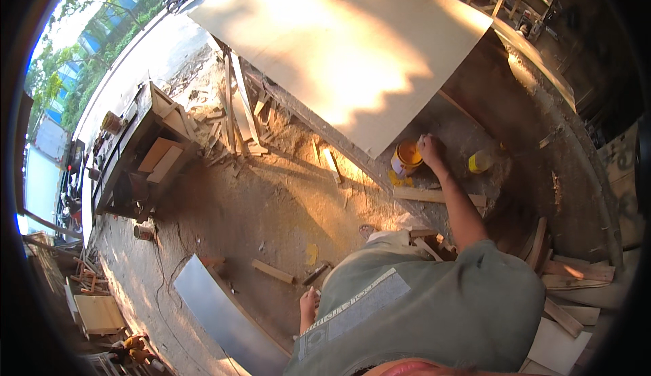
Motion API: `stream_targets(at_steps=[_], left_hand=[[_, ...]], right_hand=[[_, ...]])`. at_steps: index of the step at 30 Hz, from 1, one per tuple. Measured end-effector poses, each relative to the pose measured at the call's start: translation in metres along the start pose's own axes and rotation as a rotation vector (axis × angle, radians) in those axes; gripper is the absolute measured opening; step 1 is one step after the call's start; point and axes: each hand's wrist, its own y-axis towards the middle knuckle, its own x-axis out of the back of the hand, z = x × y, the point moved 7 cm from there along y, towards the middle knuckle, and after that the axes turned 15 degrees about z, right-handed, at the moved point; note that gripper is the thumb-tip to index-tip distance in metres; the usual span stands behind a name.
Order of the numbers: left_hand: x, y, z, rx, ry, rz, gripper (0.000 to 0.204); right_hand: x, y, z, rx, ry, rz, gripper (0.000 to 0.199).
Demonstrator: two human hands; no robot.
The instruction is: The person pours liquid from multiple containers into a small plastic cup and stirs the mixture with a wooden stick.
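My right hand [429, 149] reaches out over the workbench, its fingers closed at the right rim of a small bucket [400, 166] of yellow-orange paste or paint. Whatever the fingers pinch is too small to make out. Yellow smears lie on the bench beside the bucket. A large pale plywood sheet [319, 44] lies across the bench, one corner close to the bucket. Low at my side hangs my left hand [309, 303], fingers curled; what they hold, if anything, cannot be seen.
Right of my right hand stands a yellow-labelled container [479, 162]. A wooden strip [434, 195] lies on the bench's near side. Wood scraps and sawdust litter the floor. At left are a dark wooden cabinet [146, 155] and a long pale board [220, 308].
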Motion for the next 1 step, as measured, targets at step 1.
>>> stream_targets(at_steps=[1], left_hand=[[0.0018,0.0064,0.0061,0.011,0.006,-0.001,0.040]], right_hand=[[-0.0042,0.0009,-0.0055,-0.047,-0.033,0.042,0.024]])
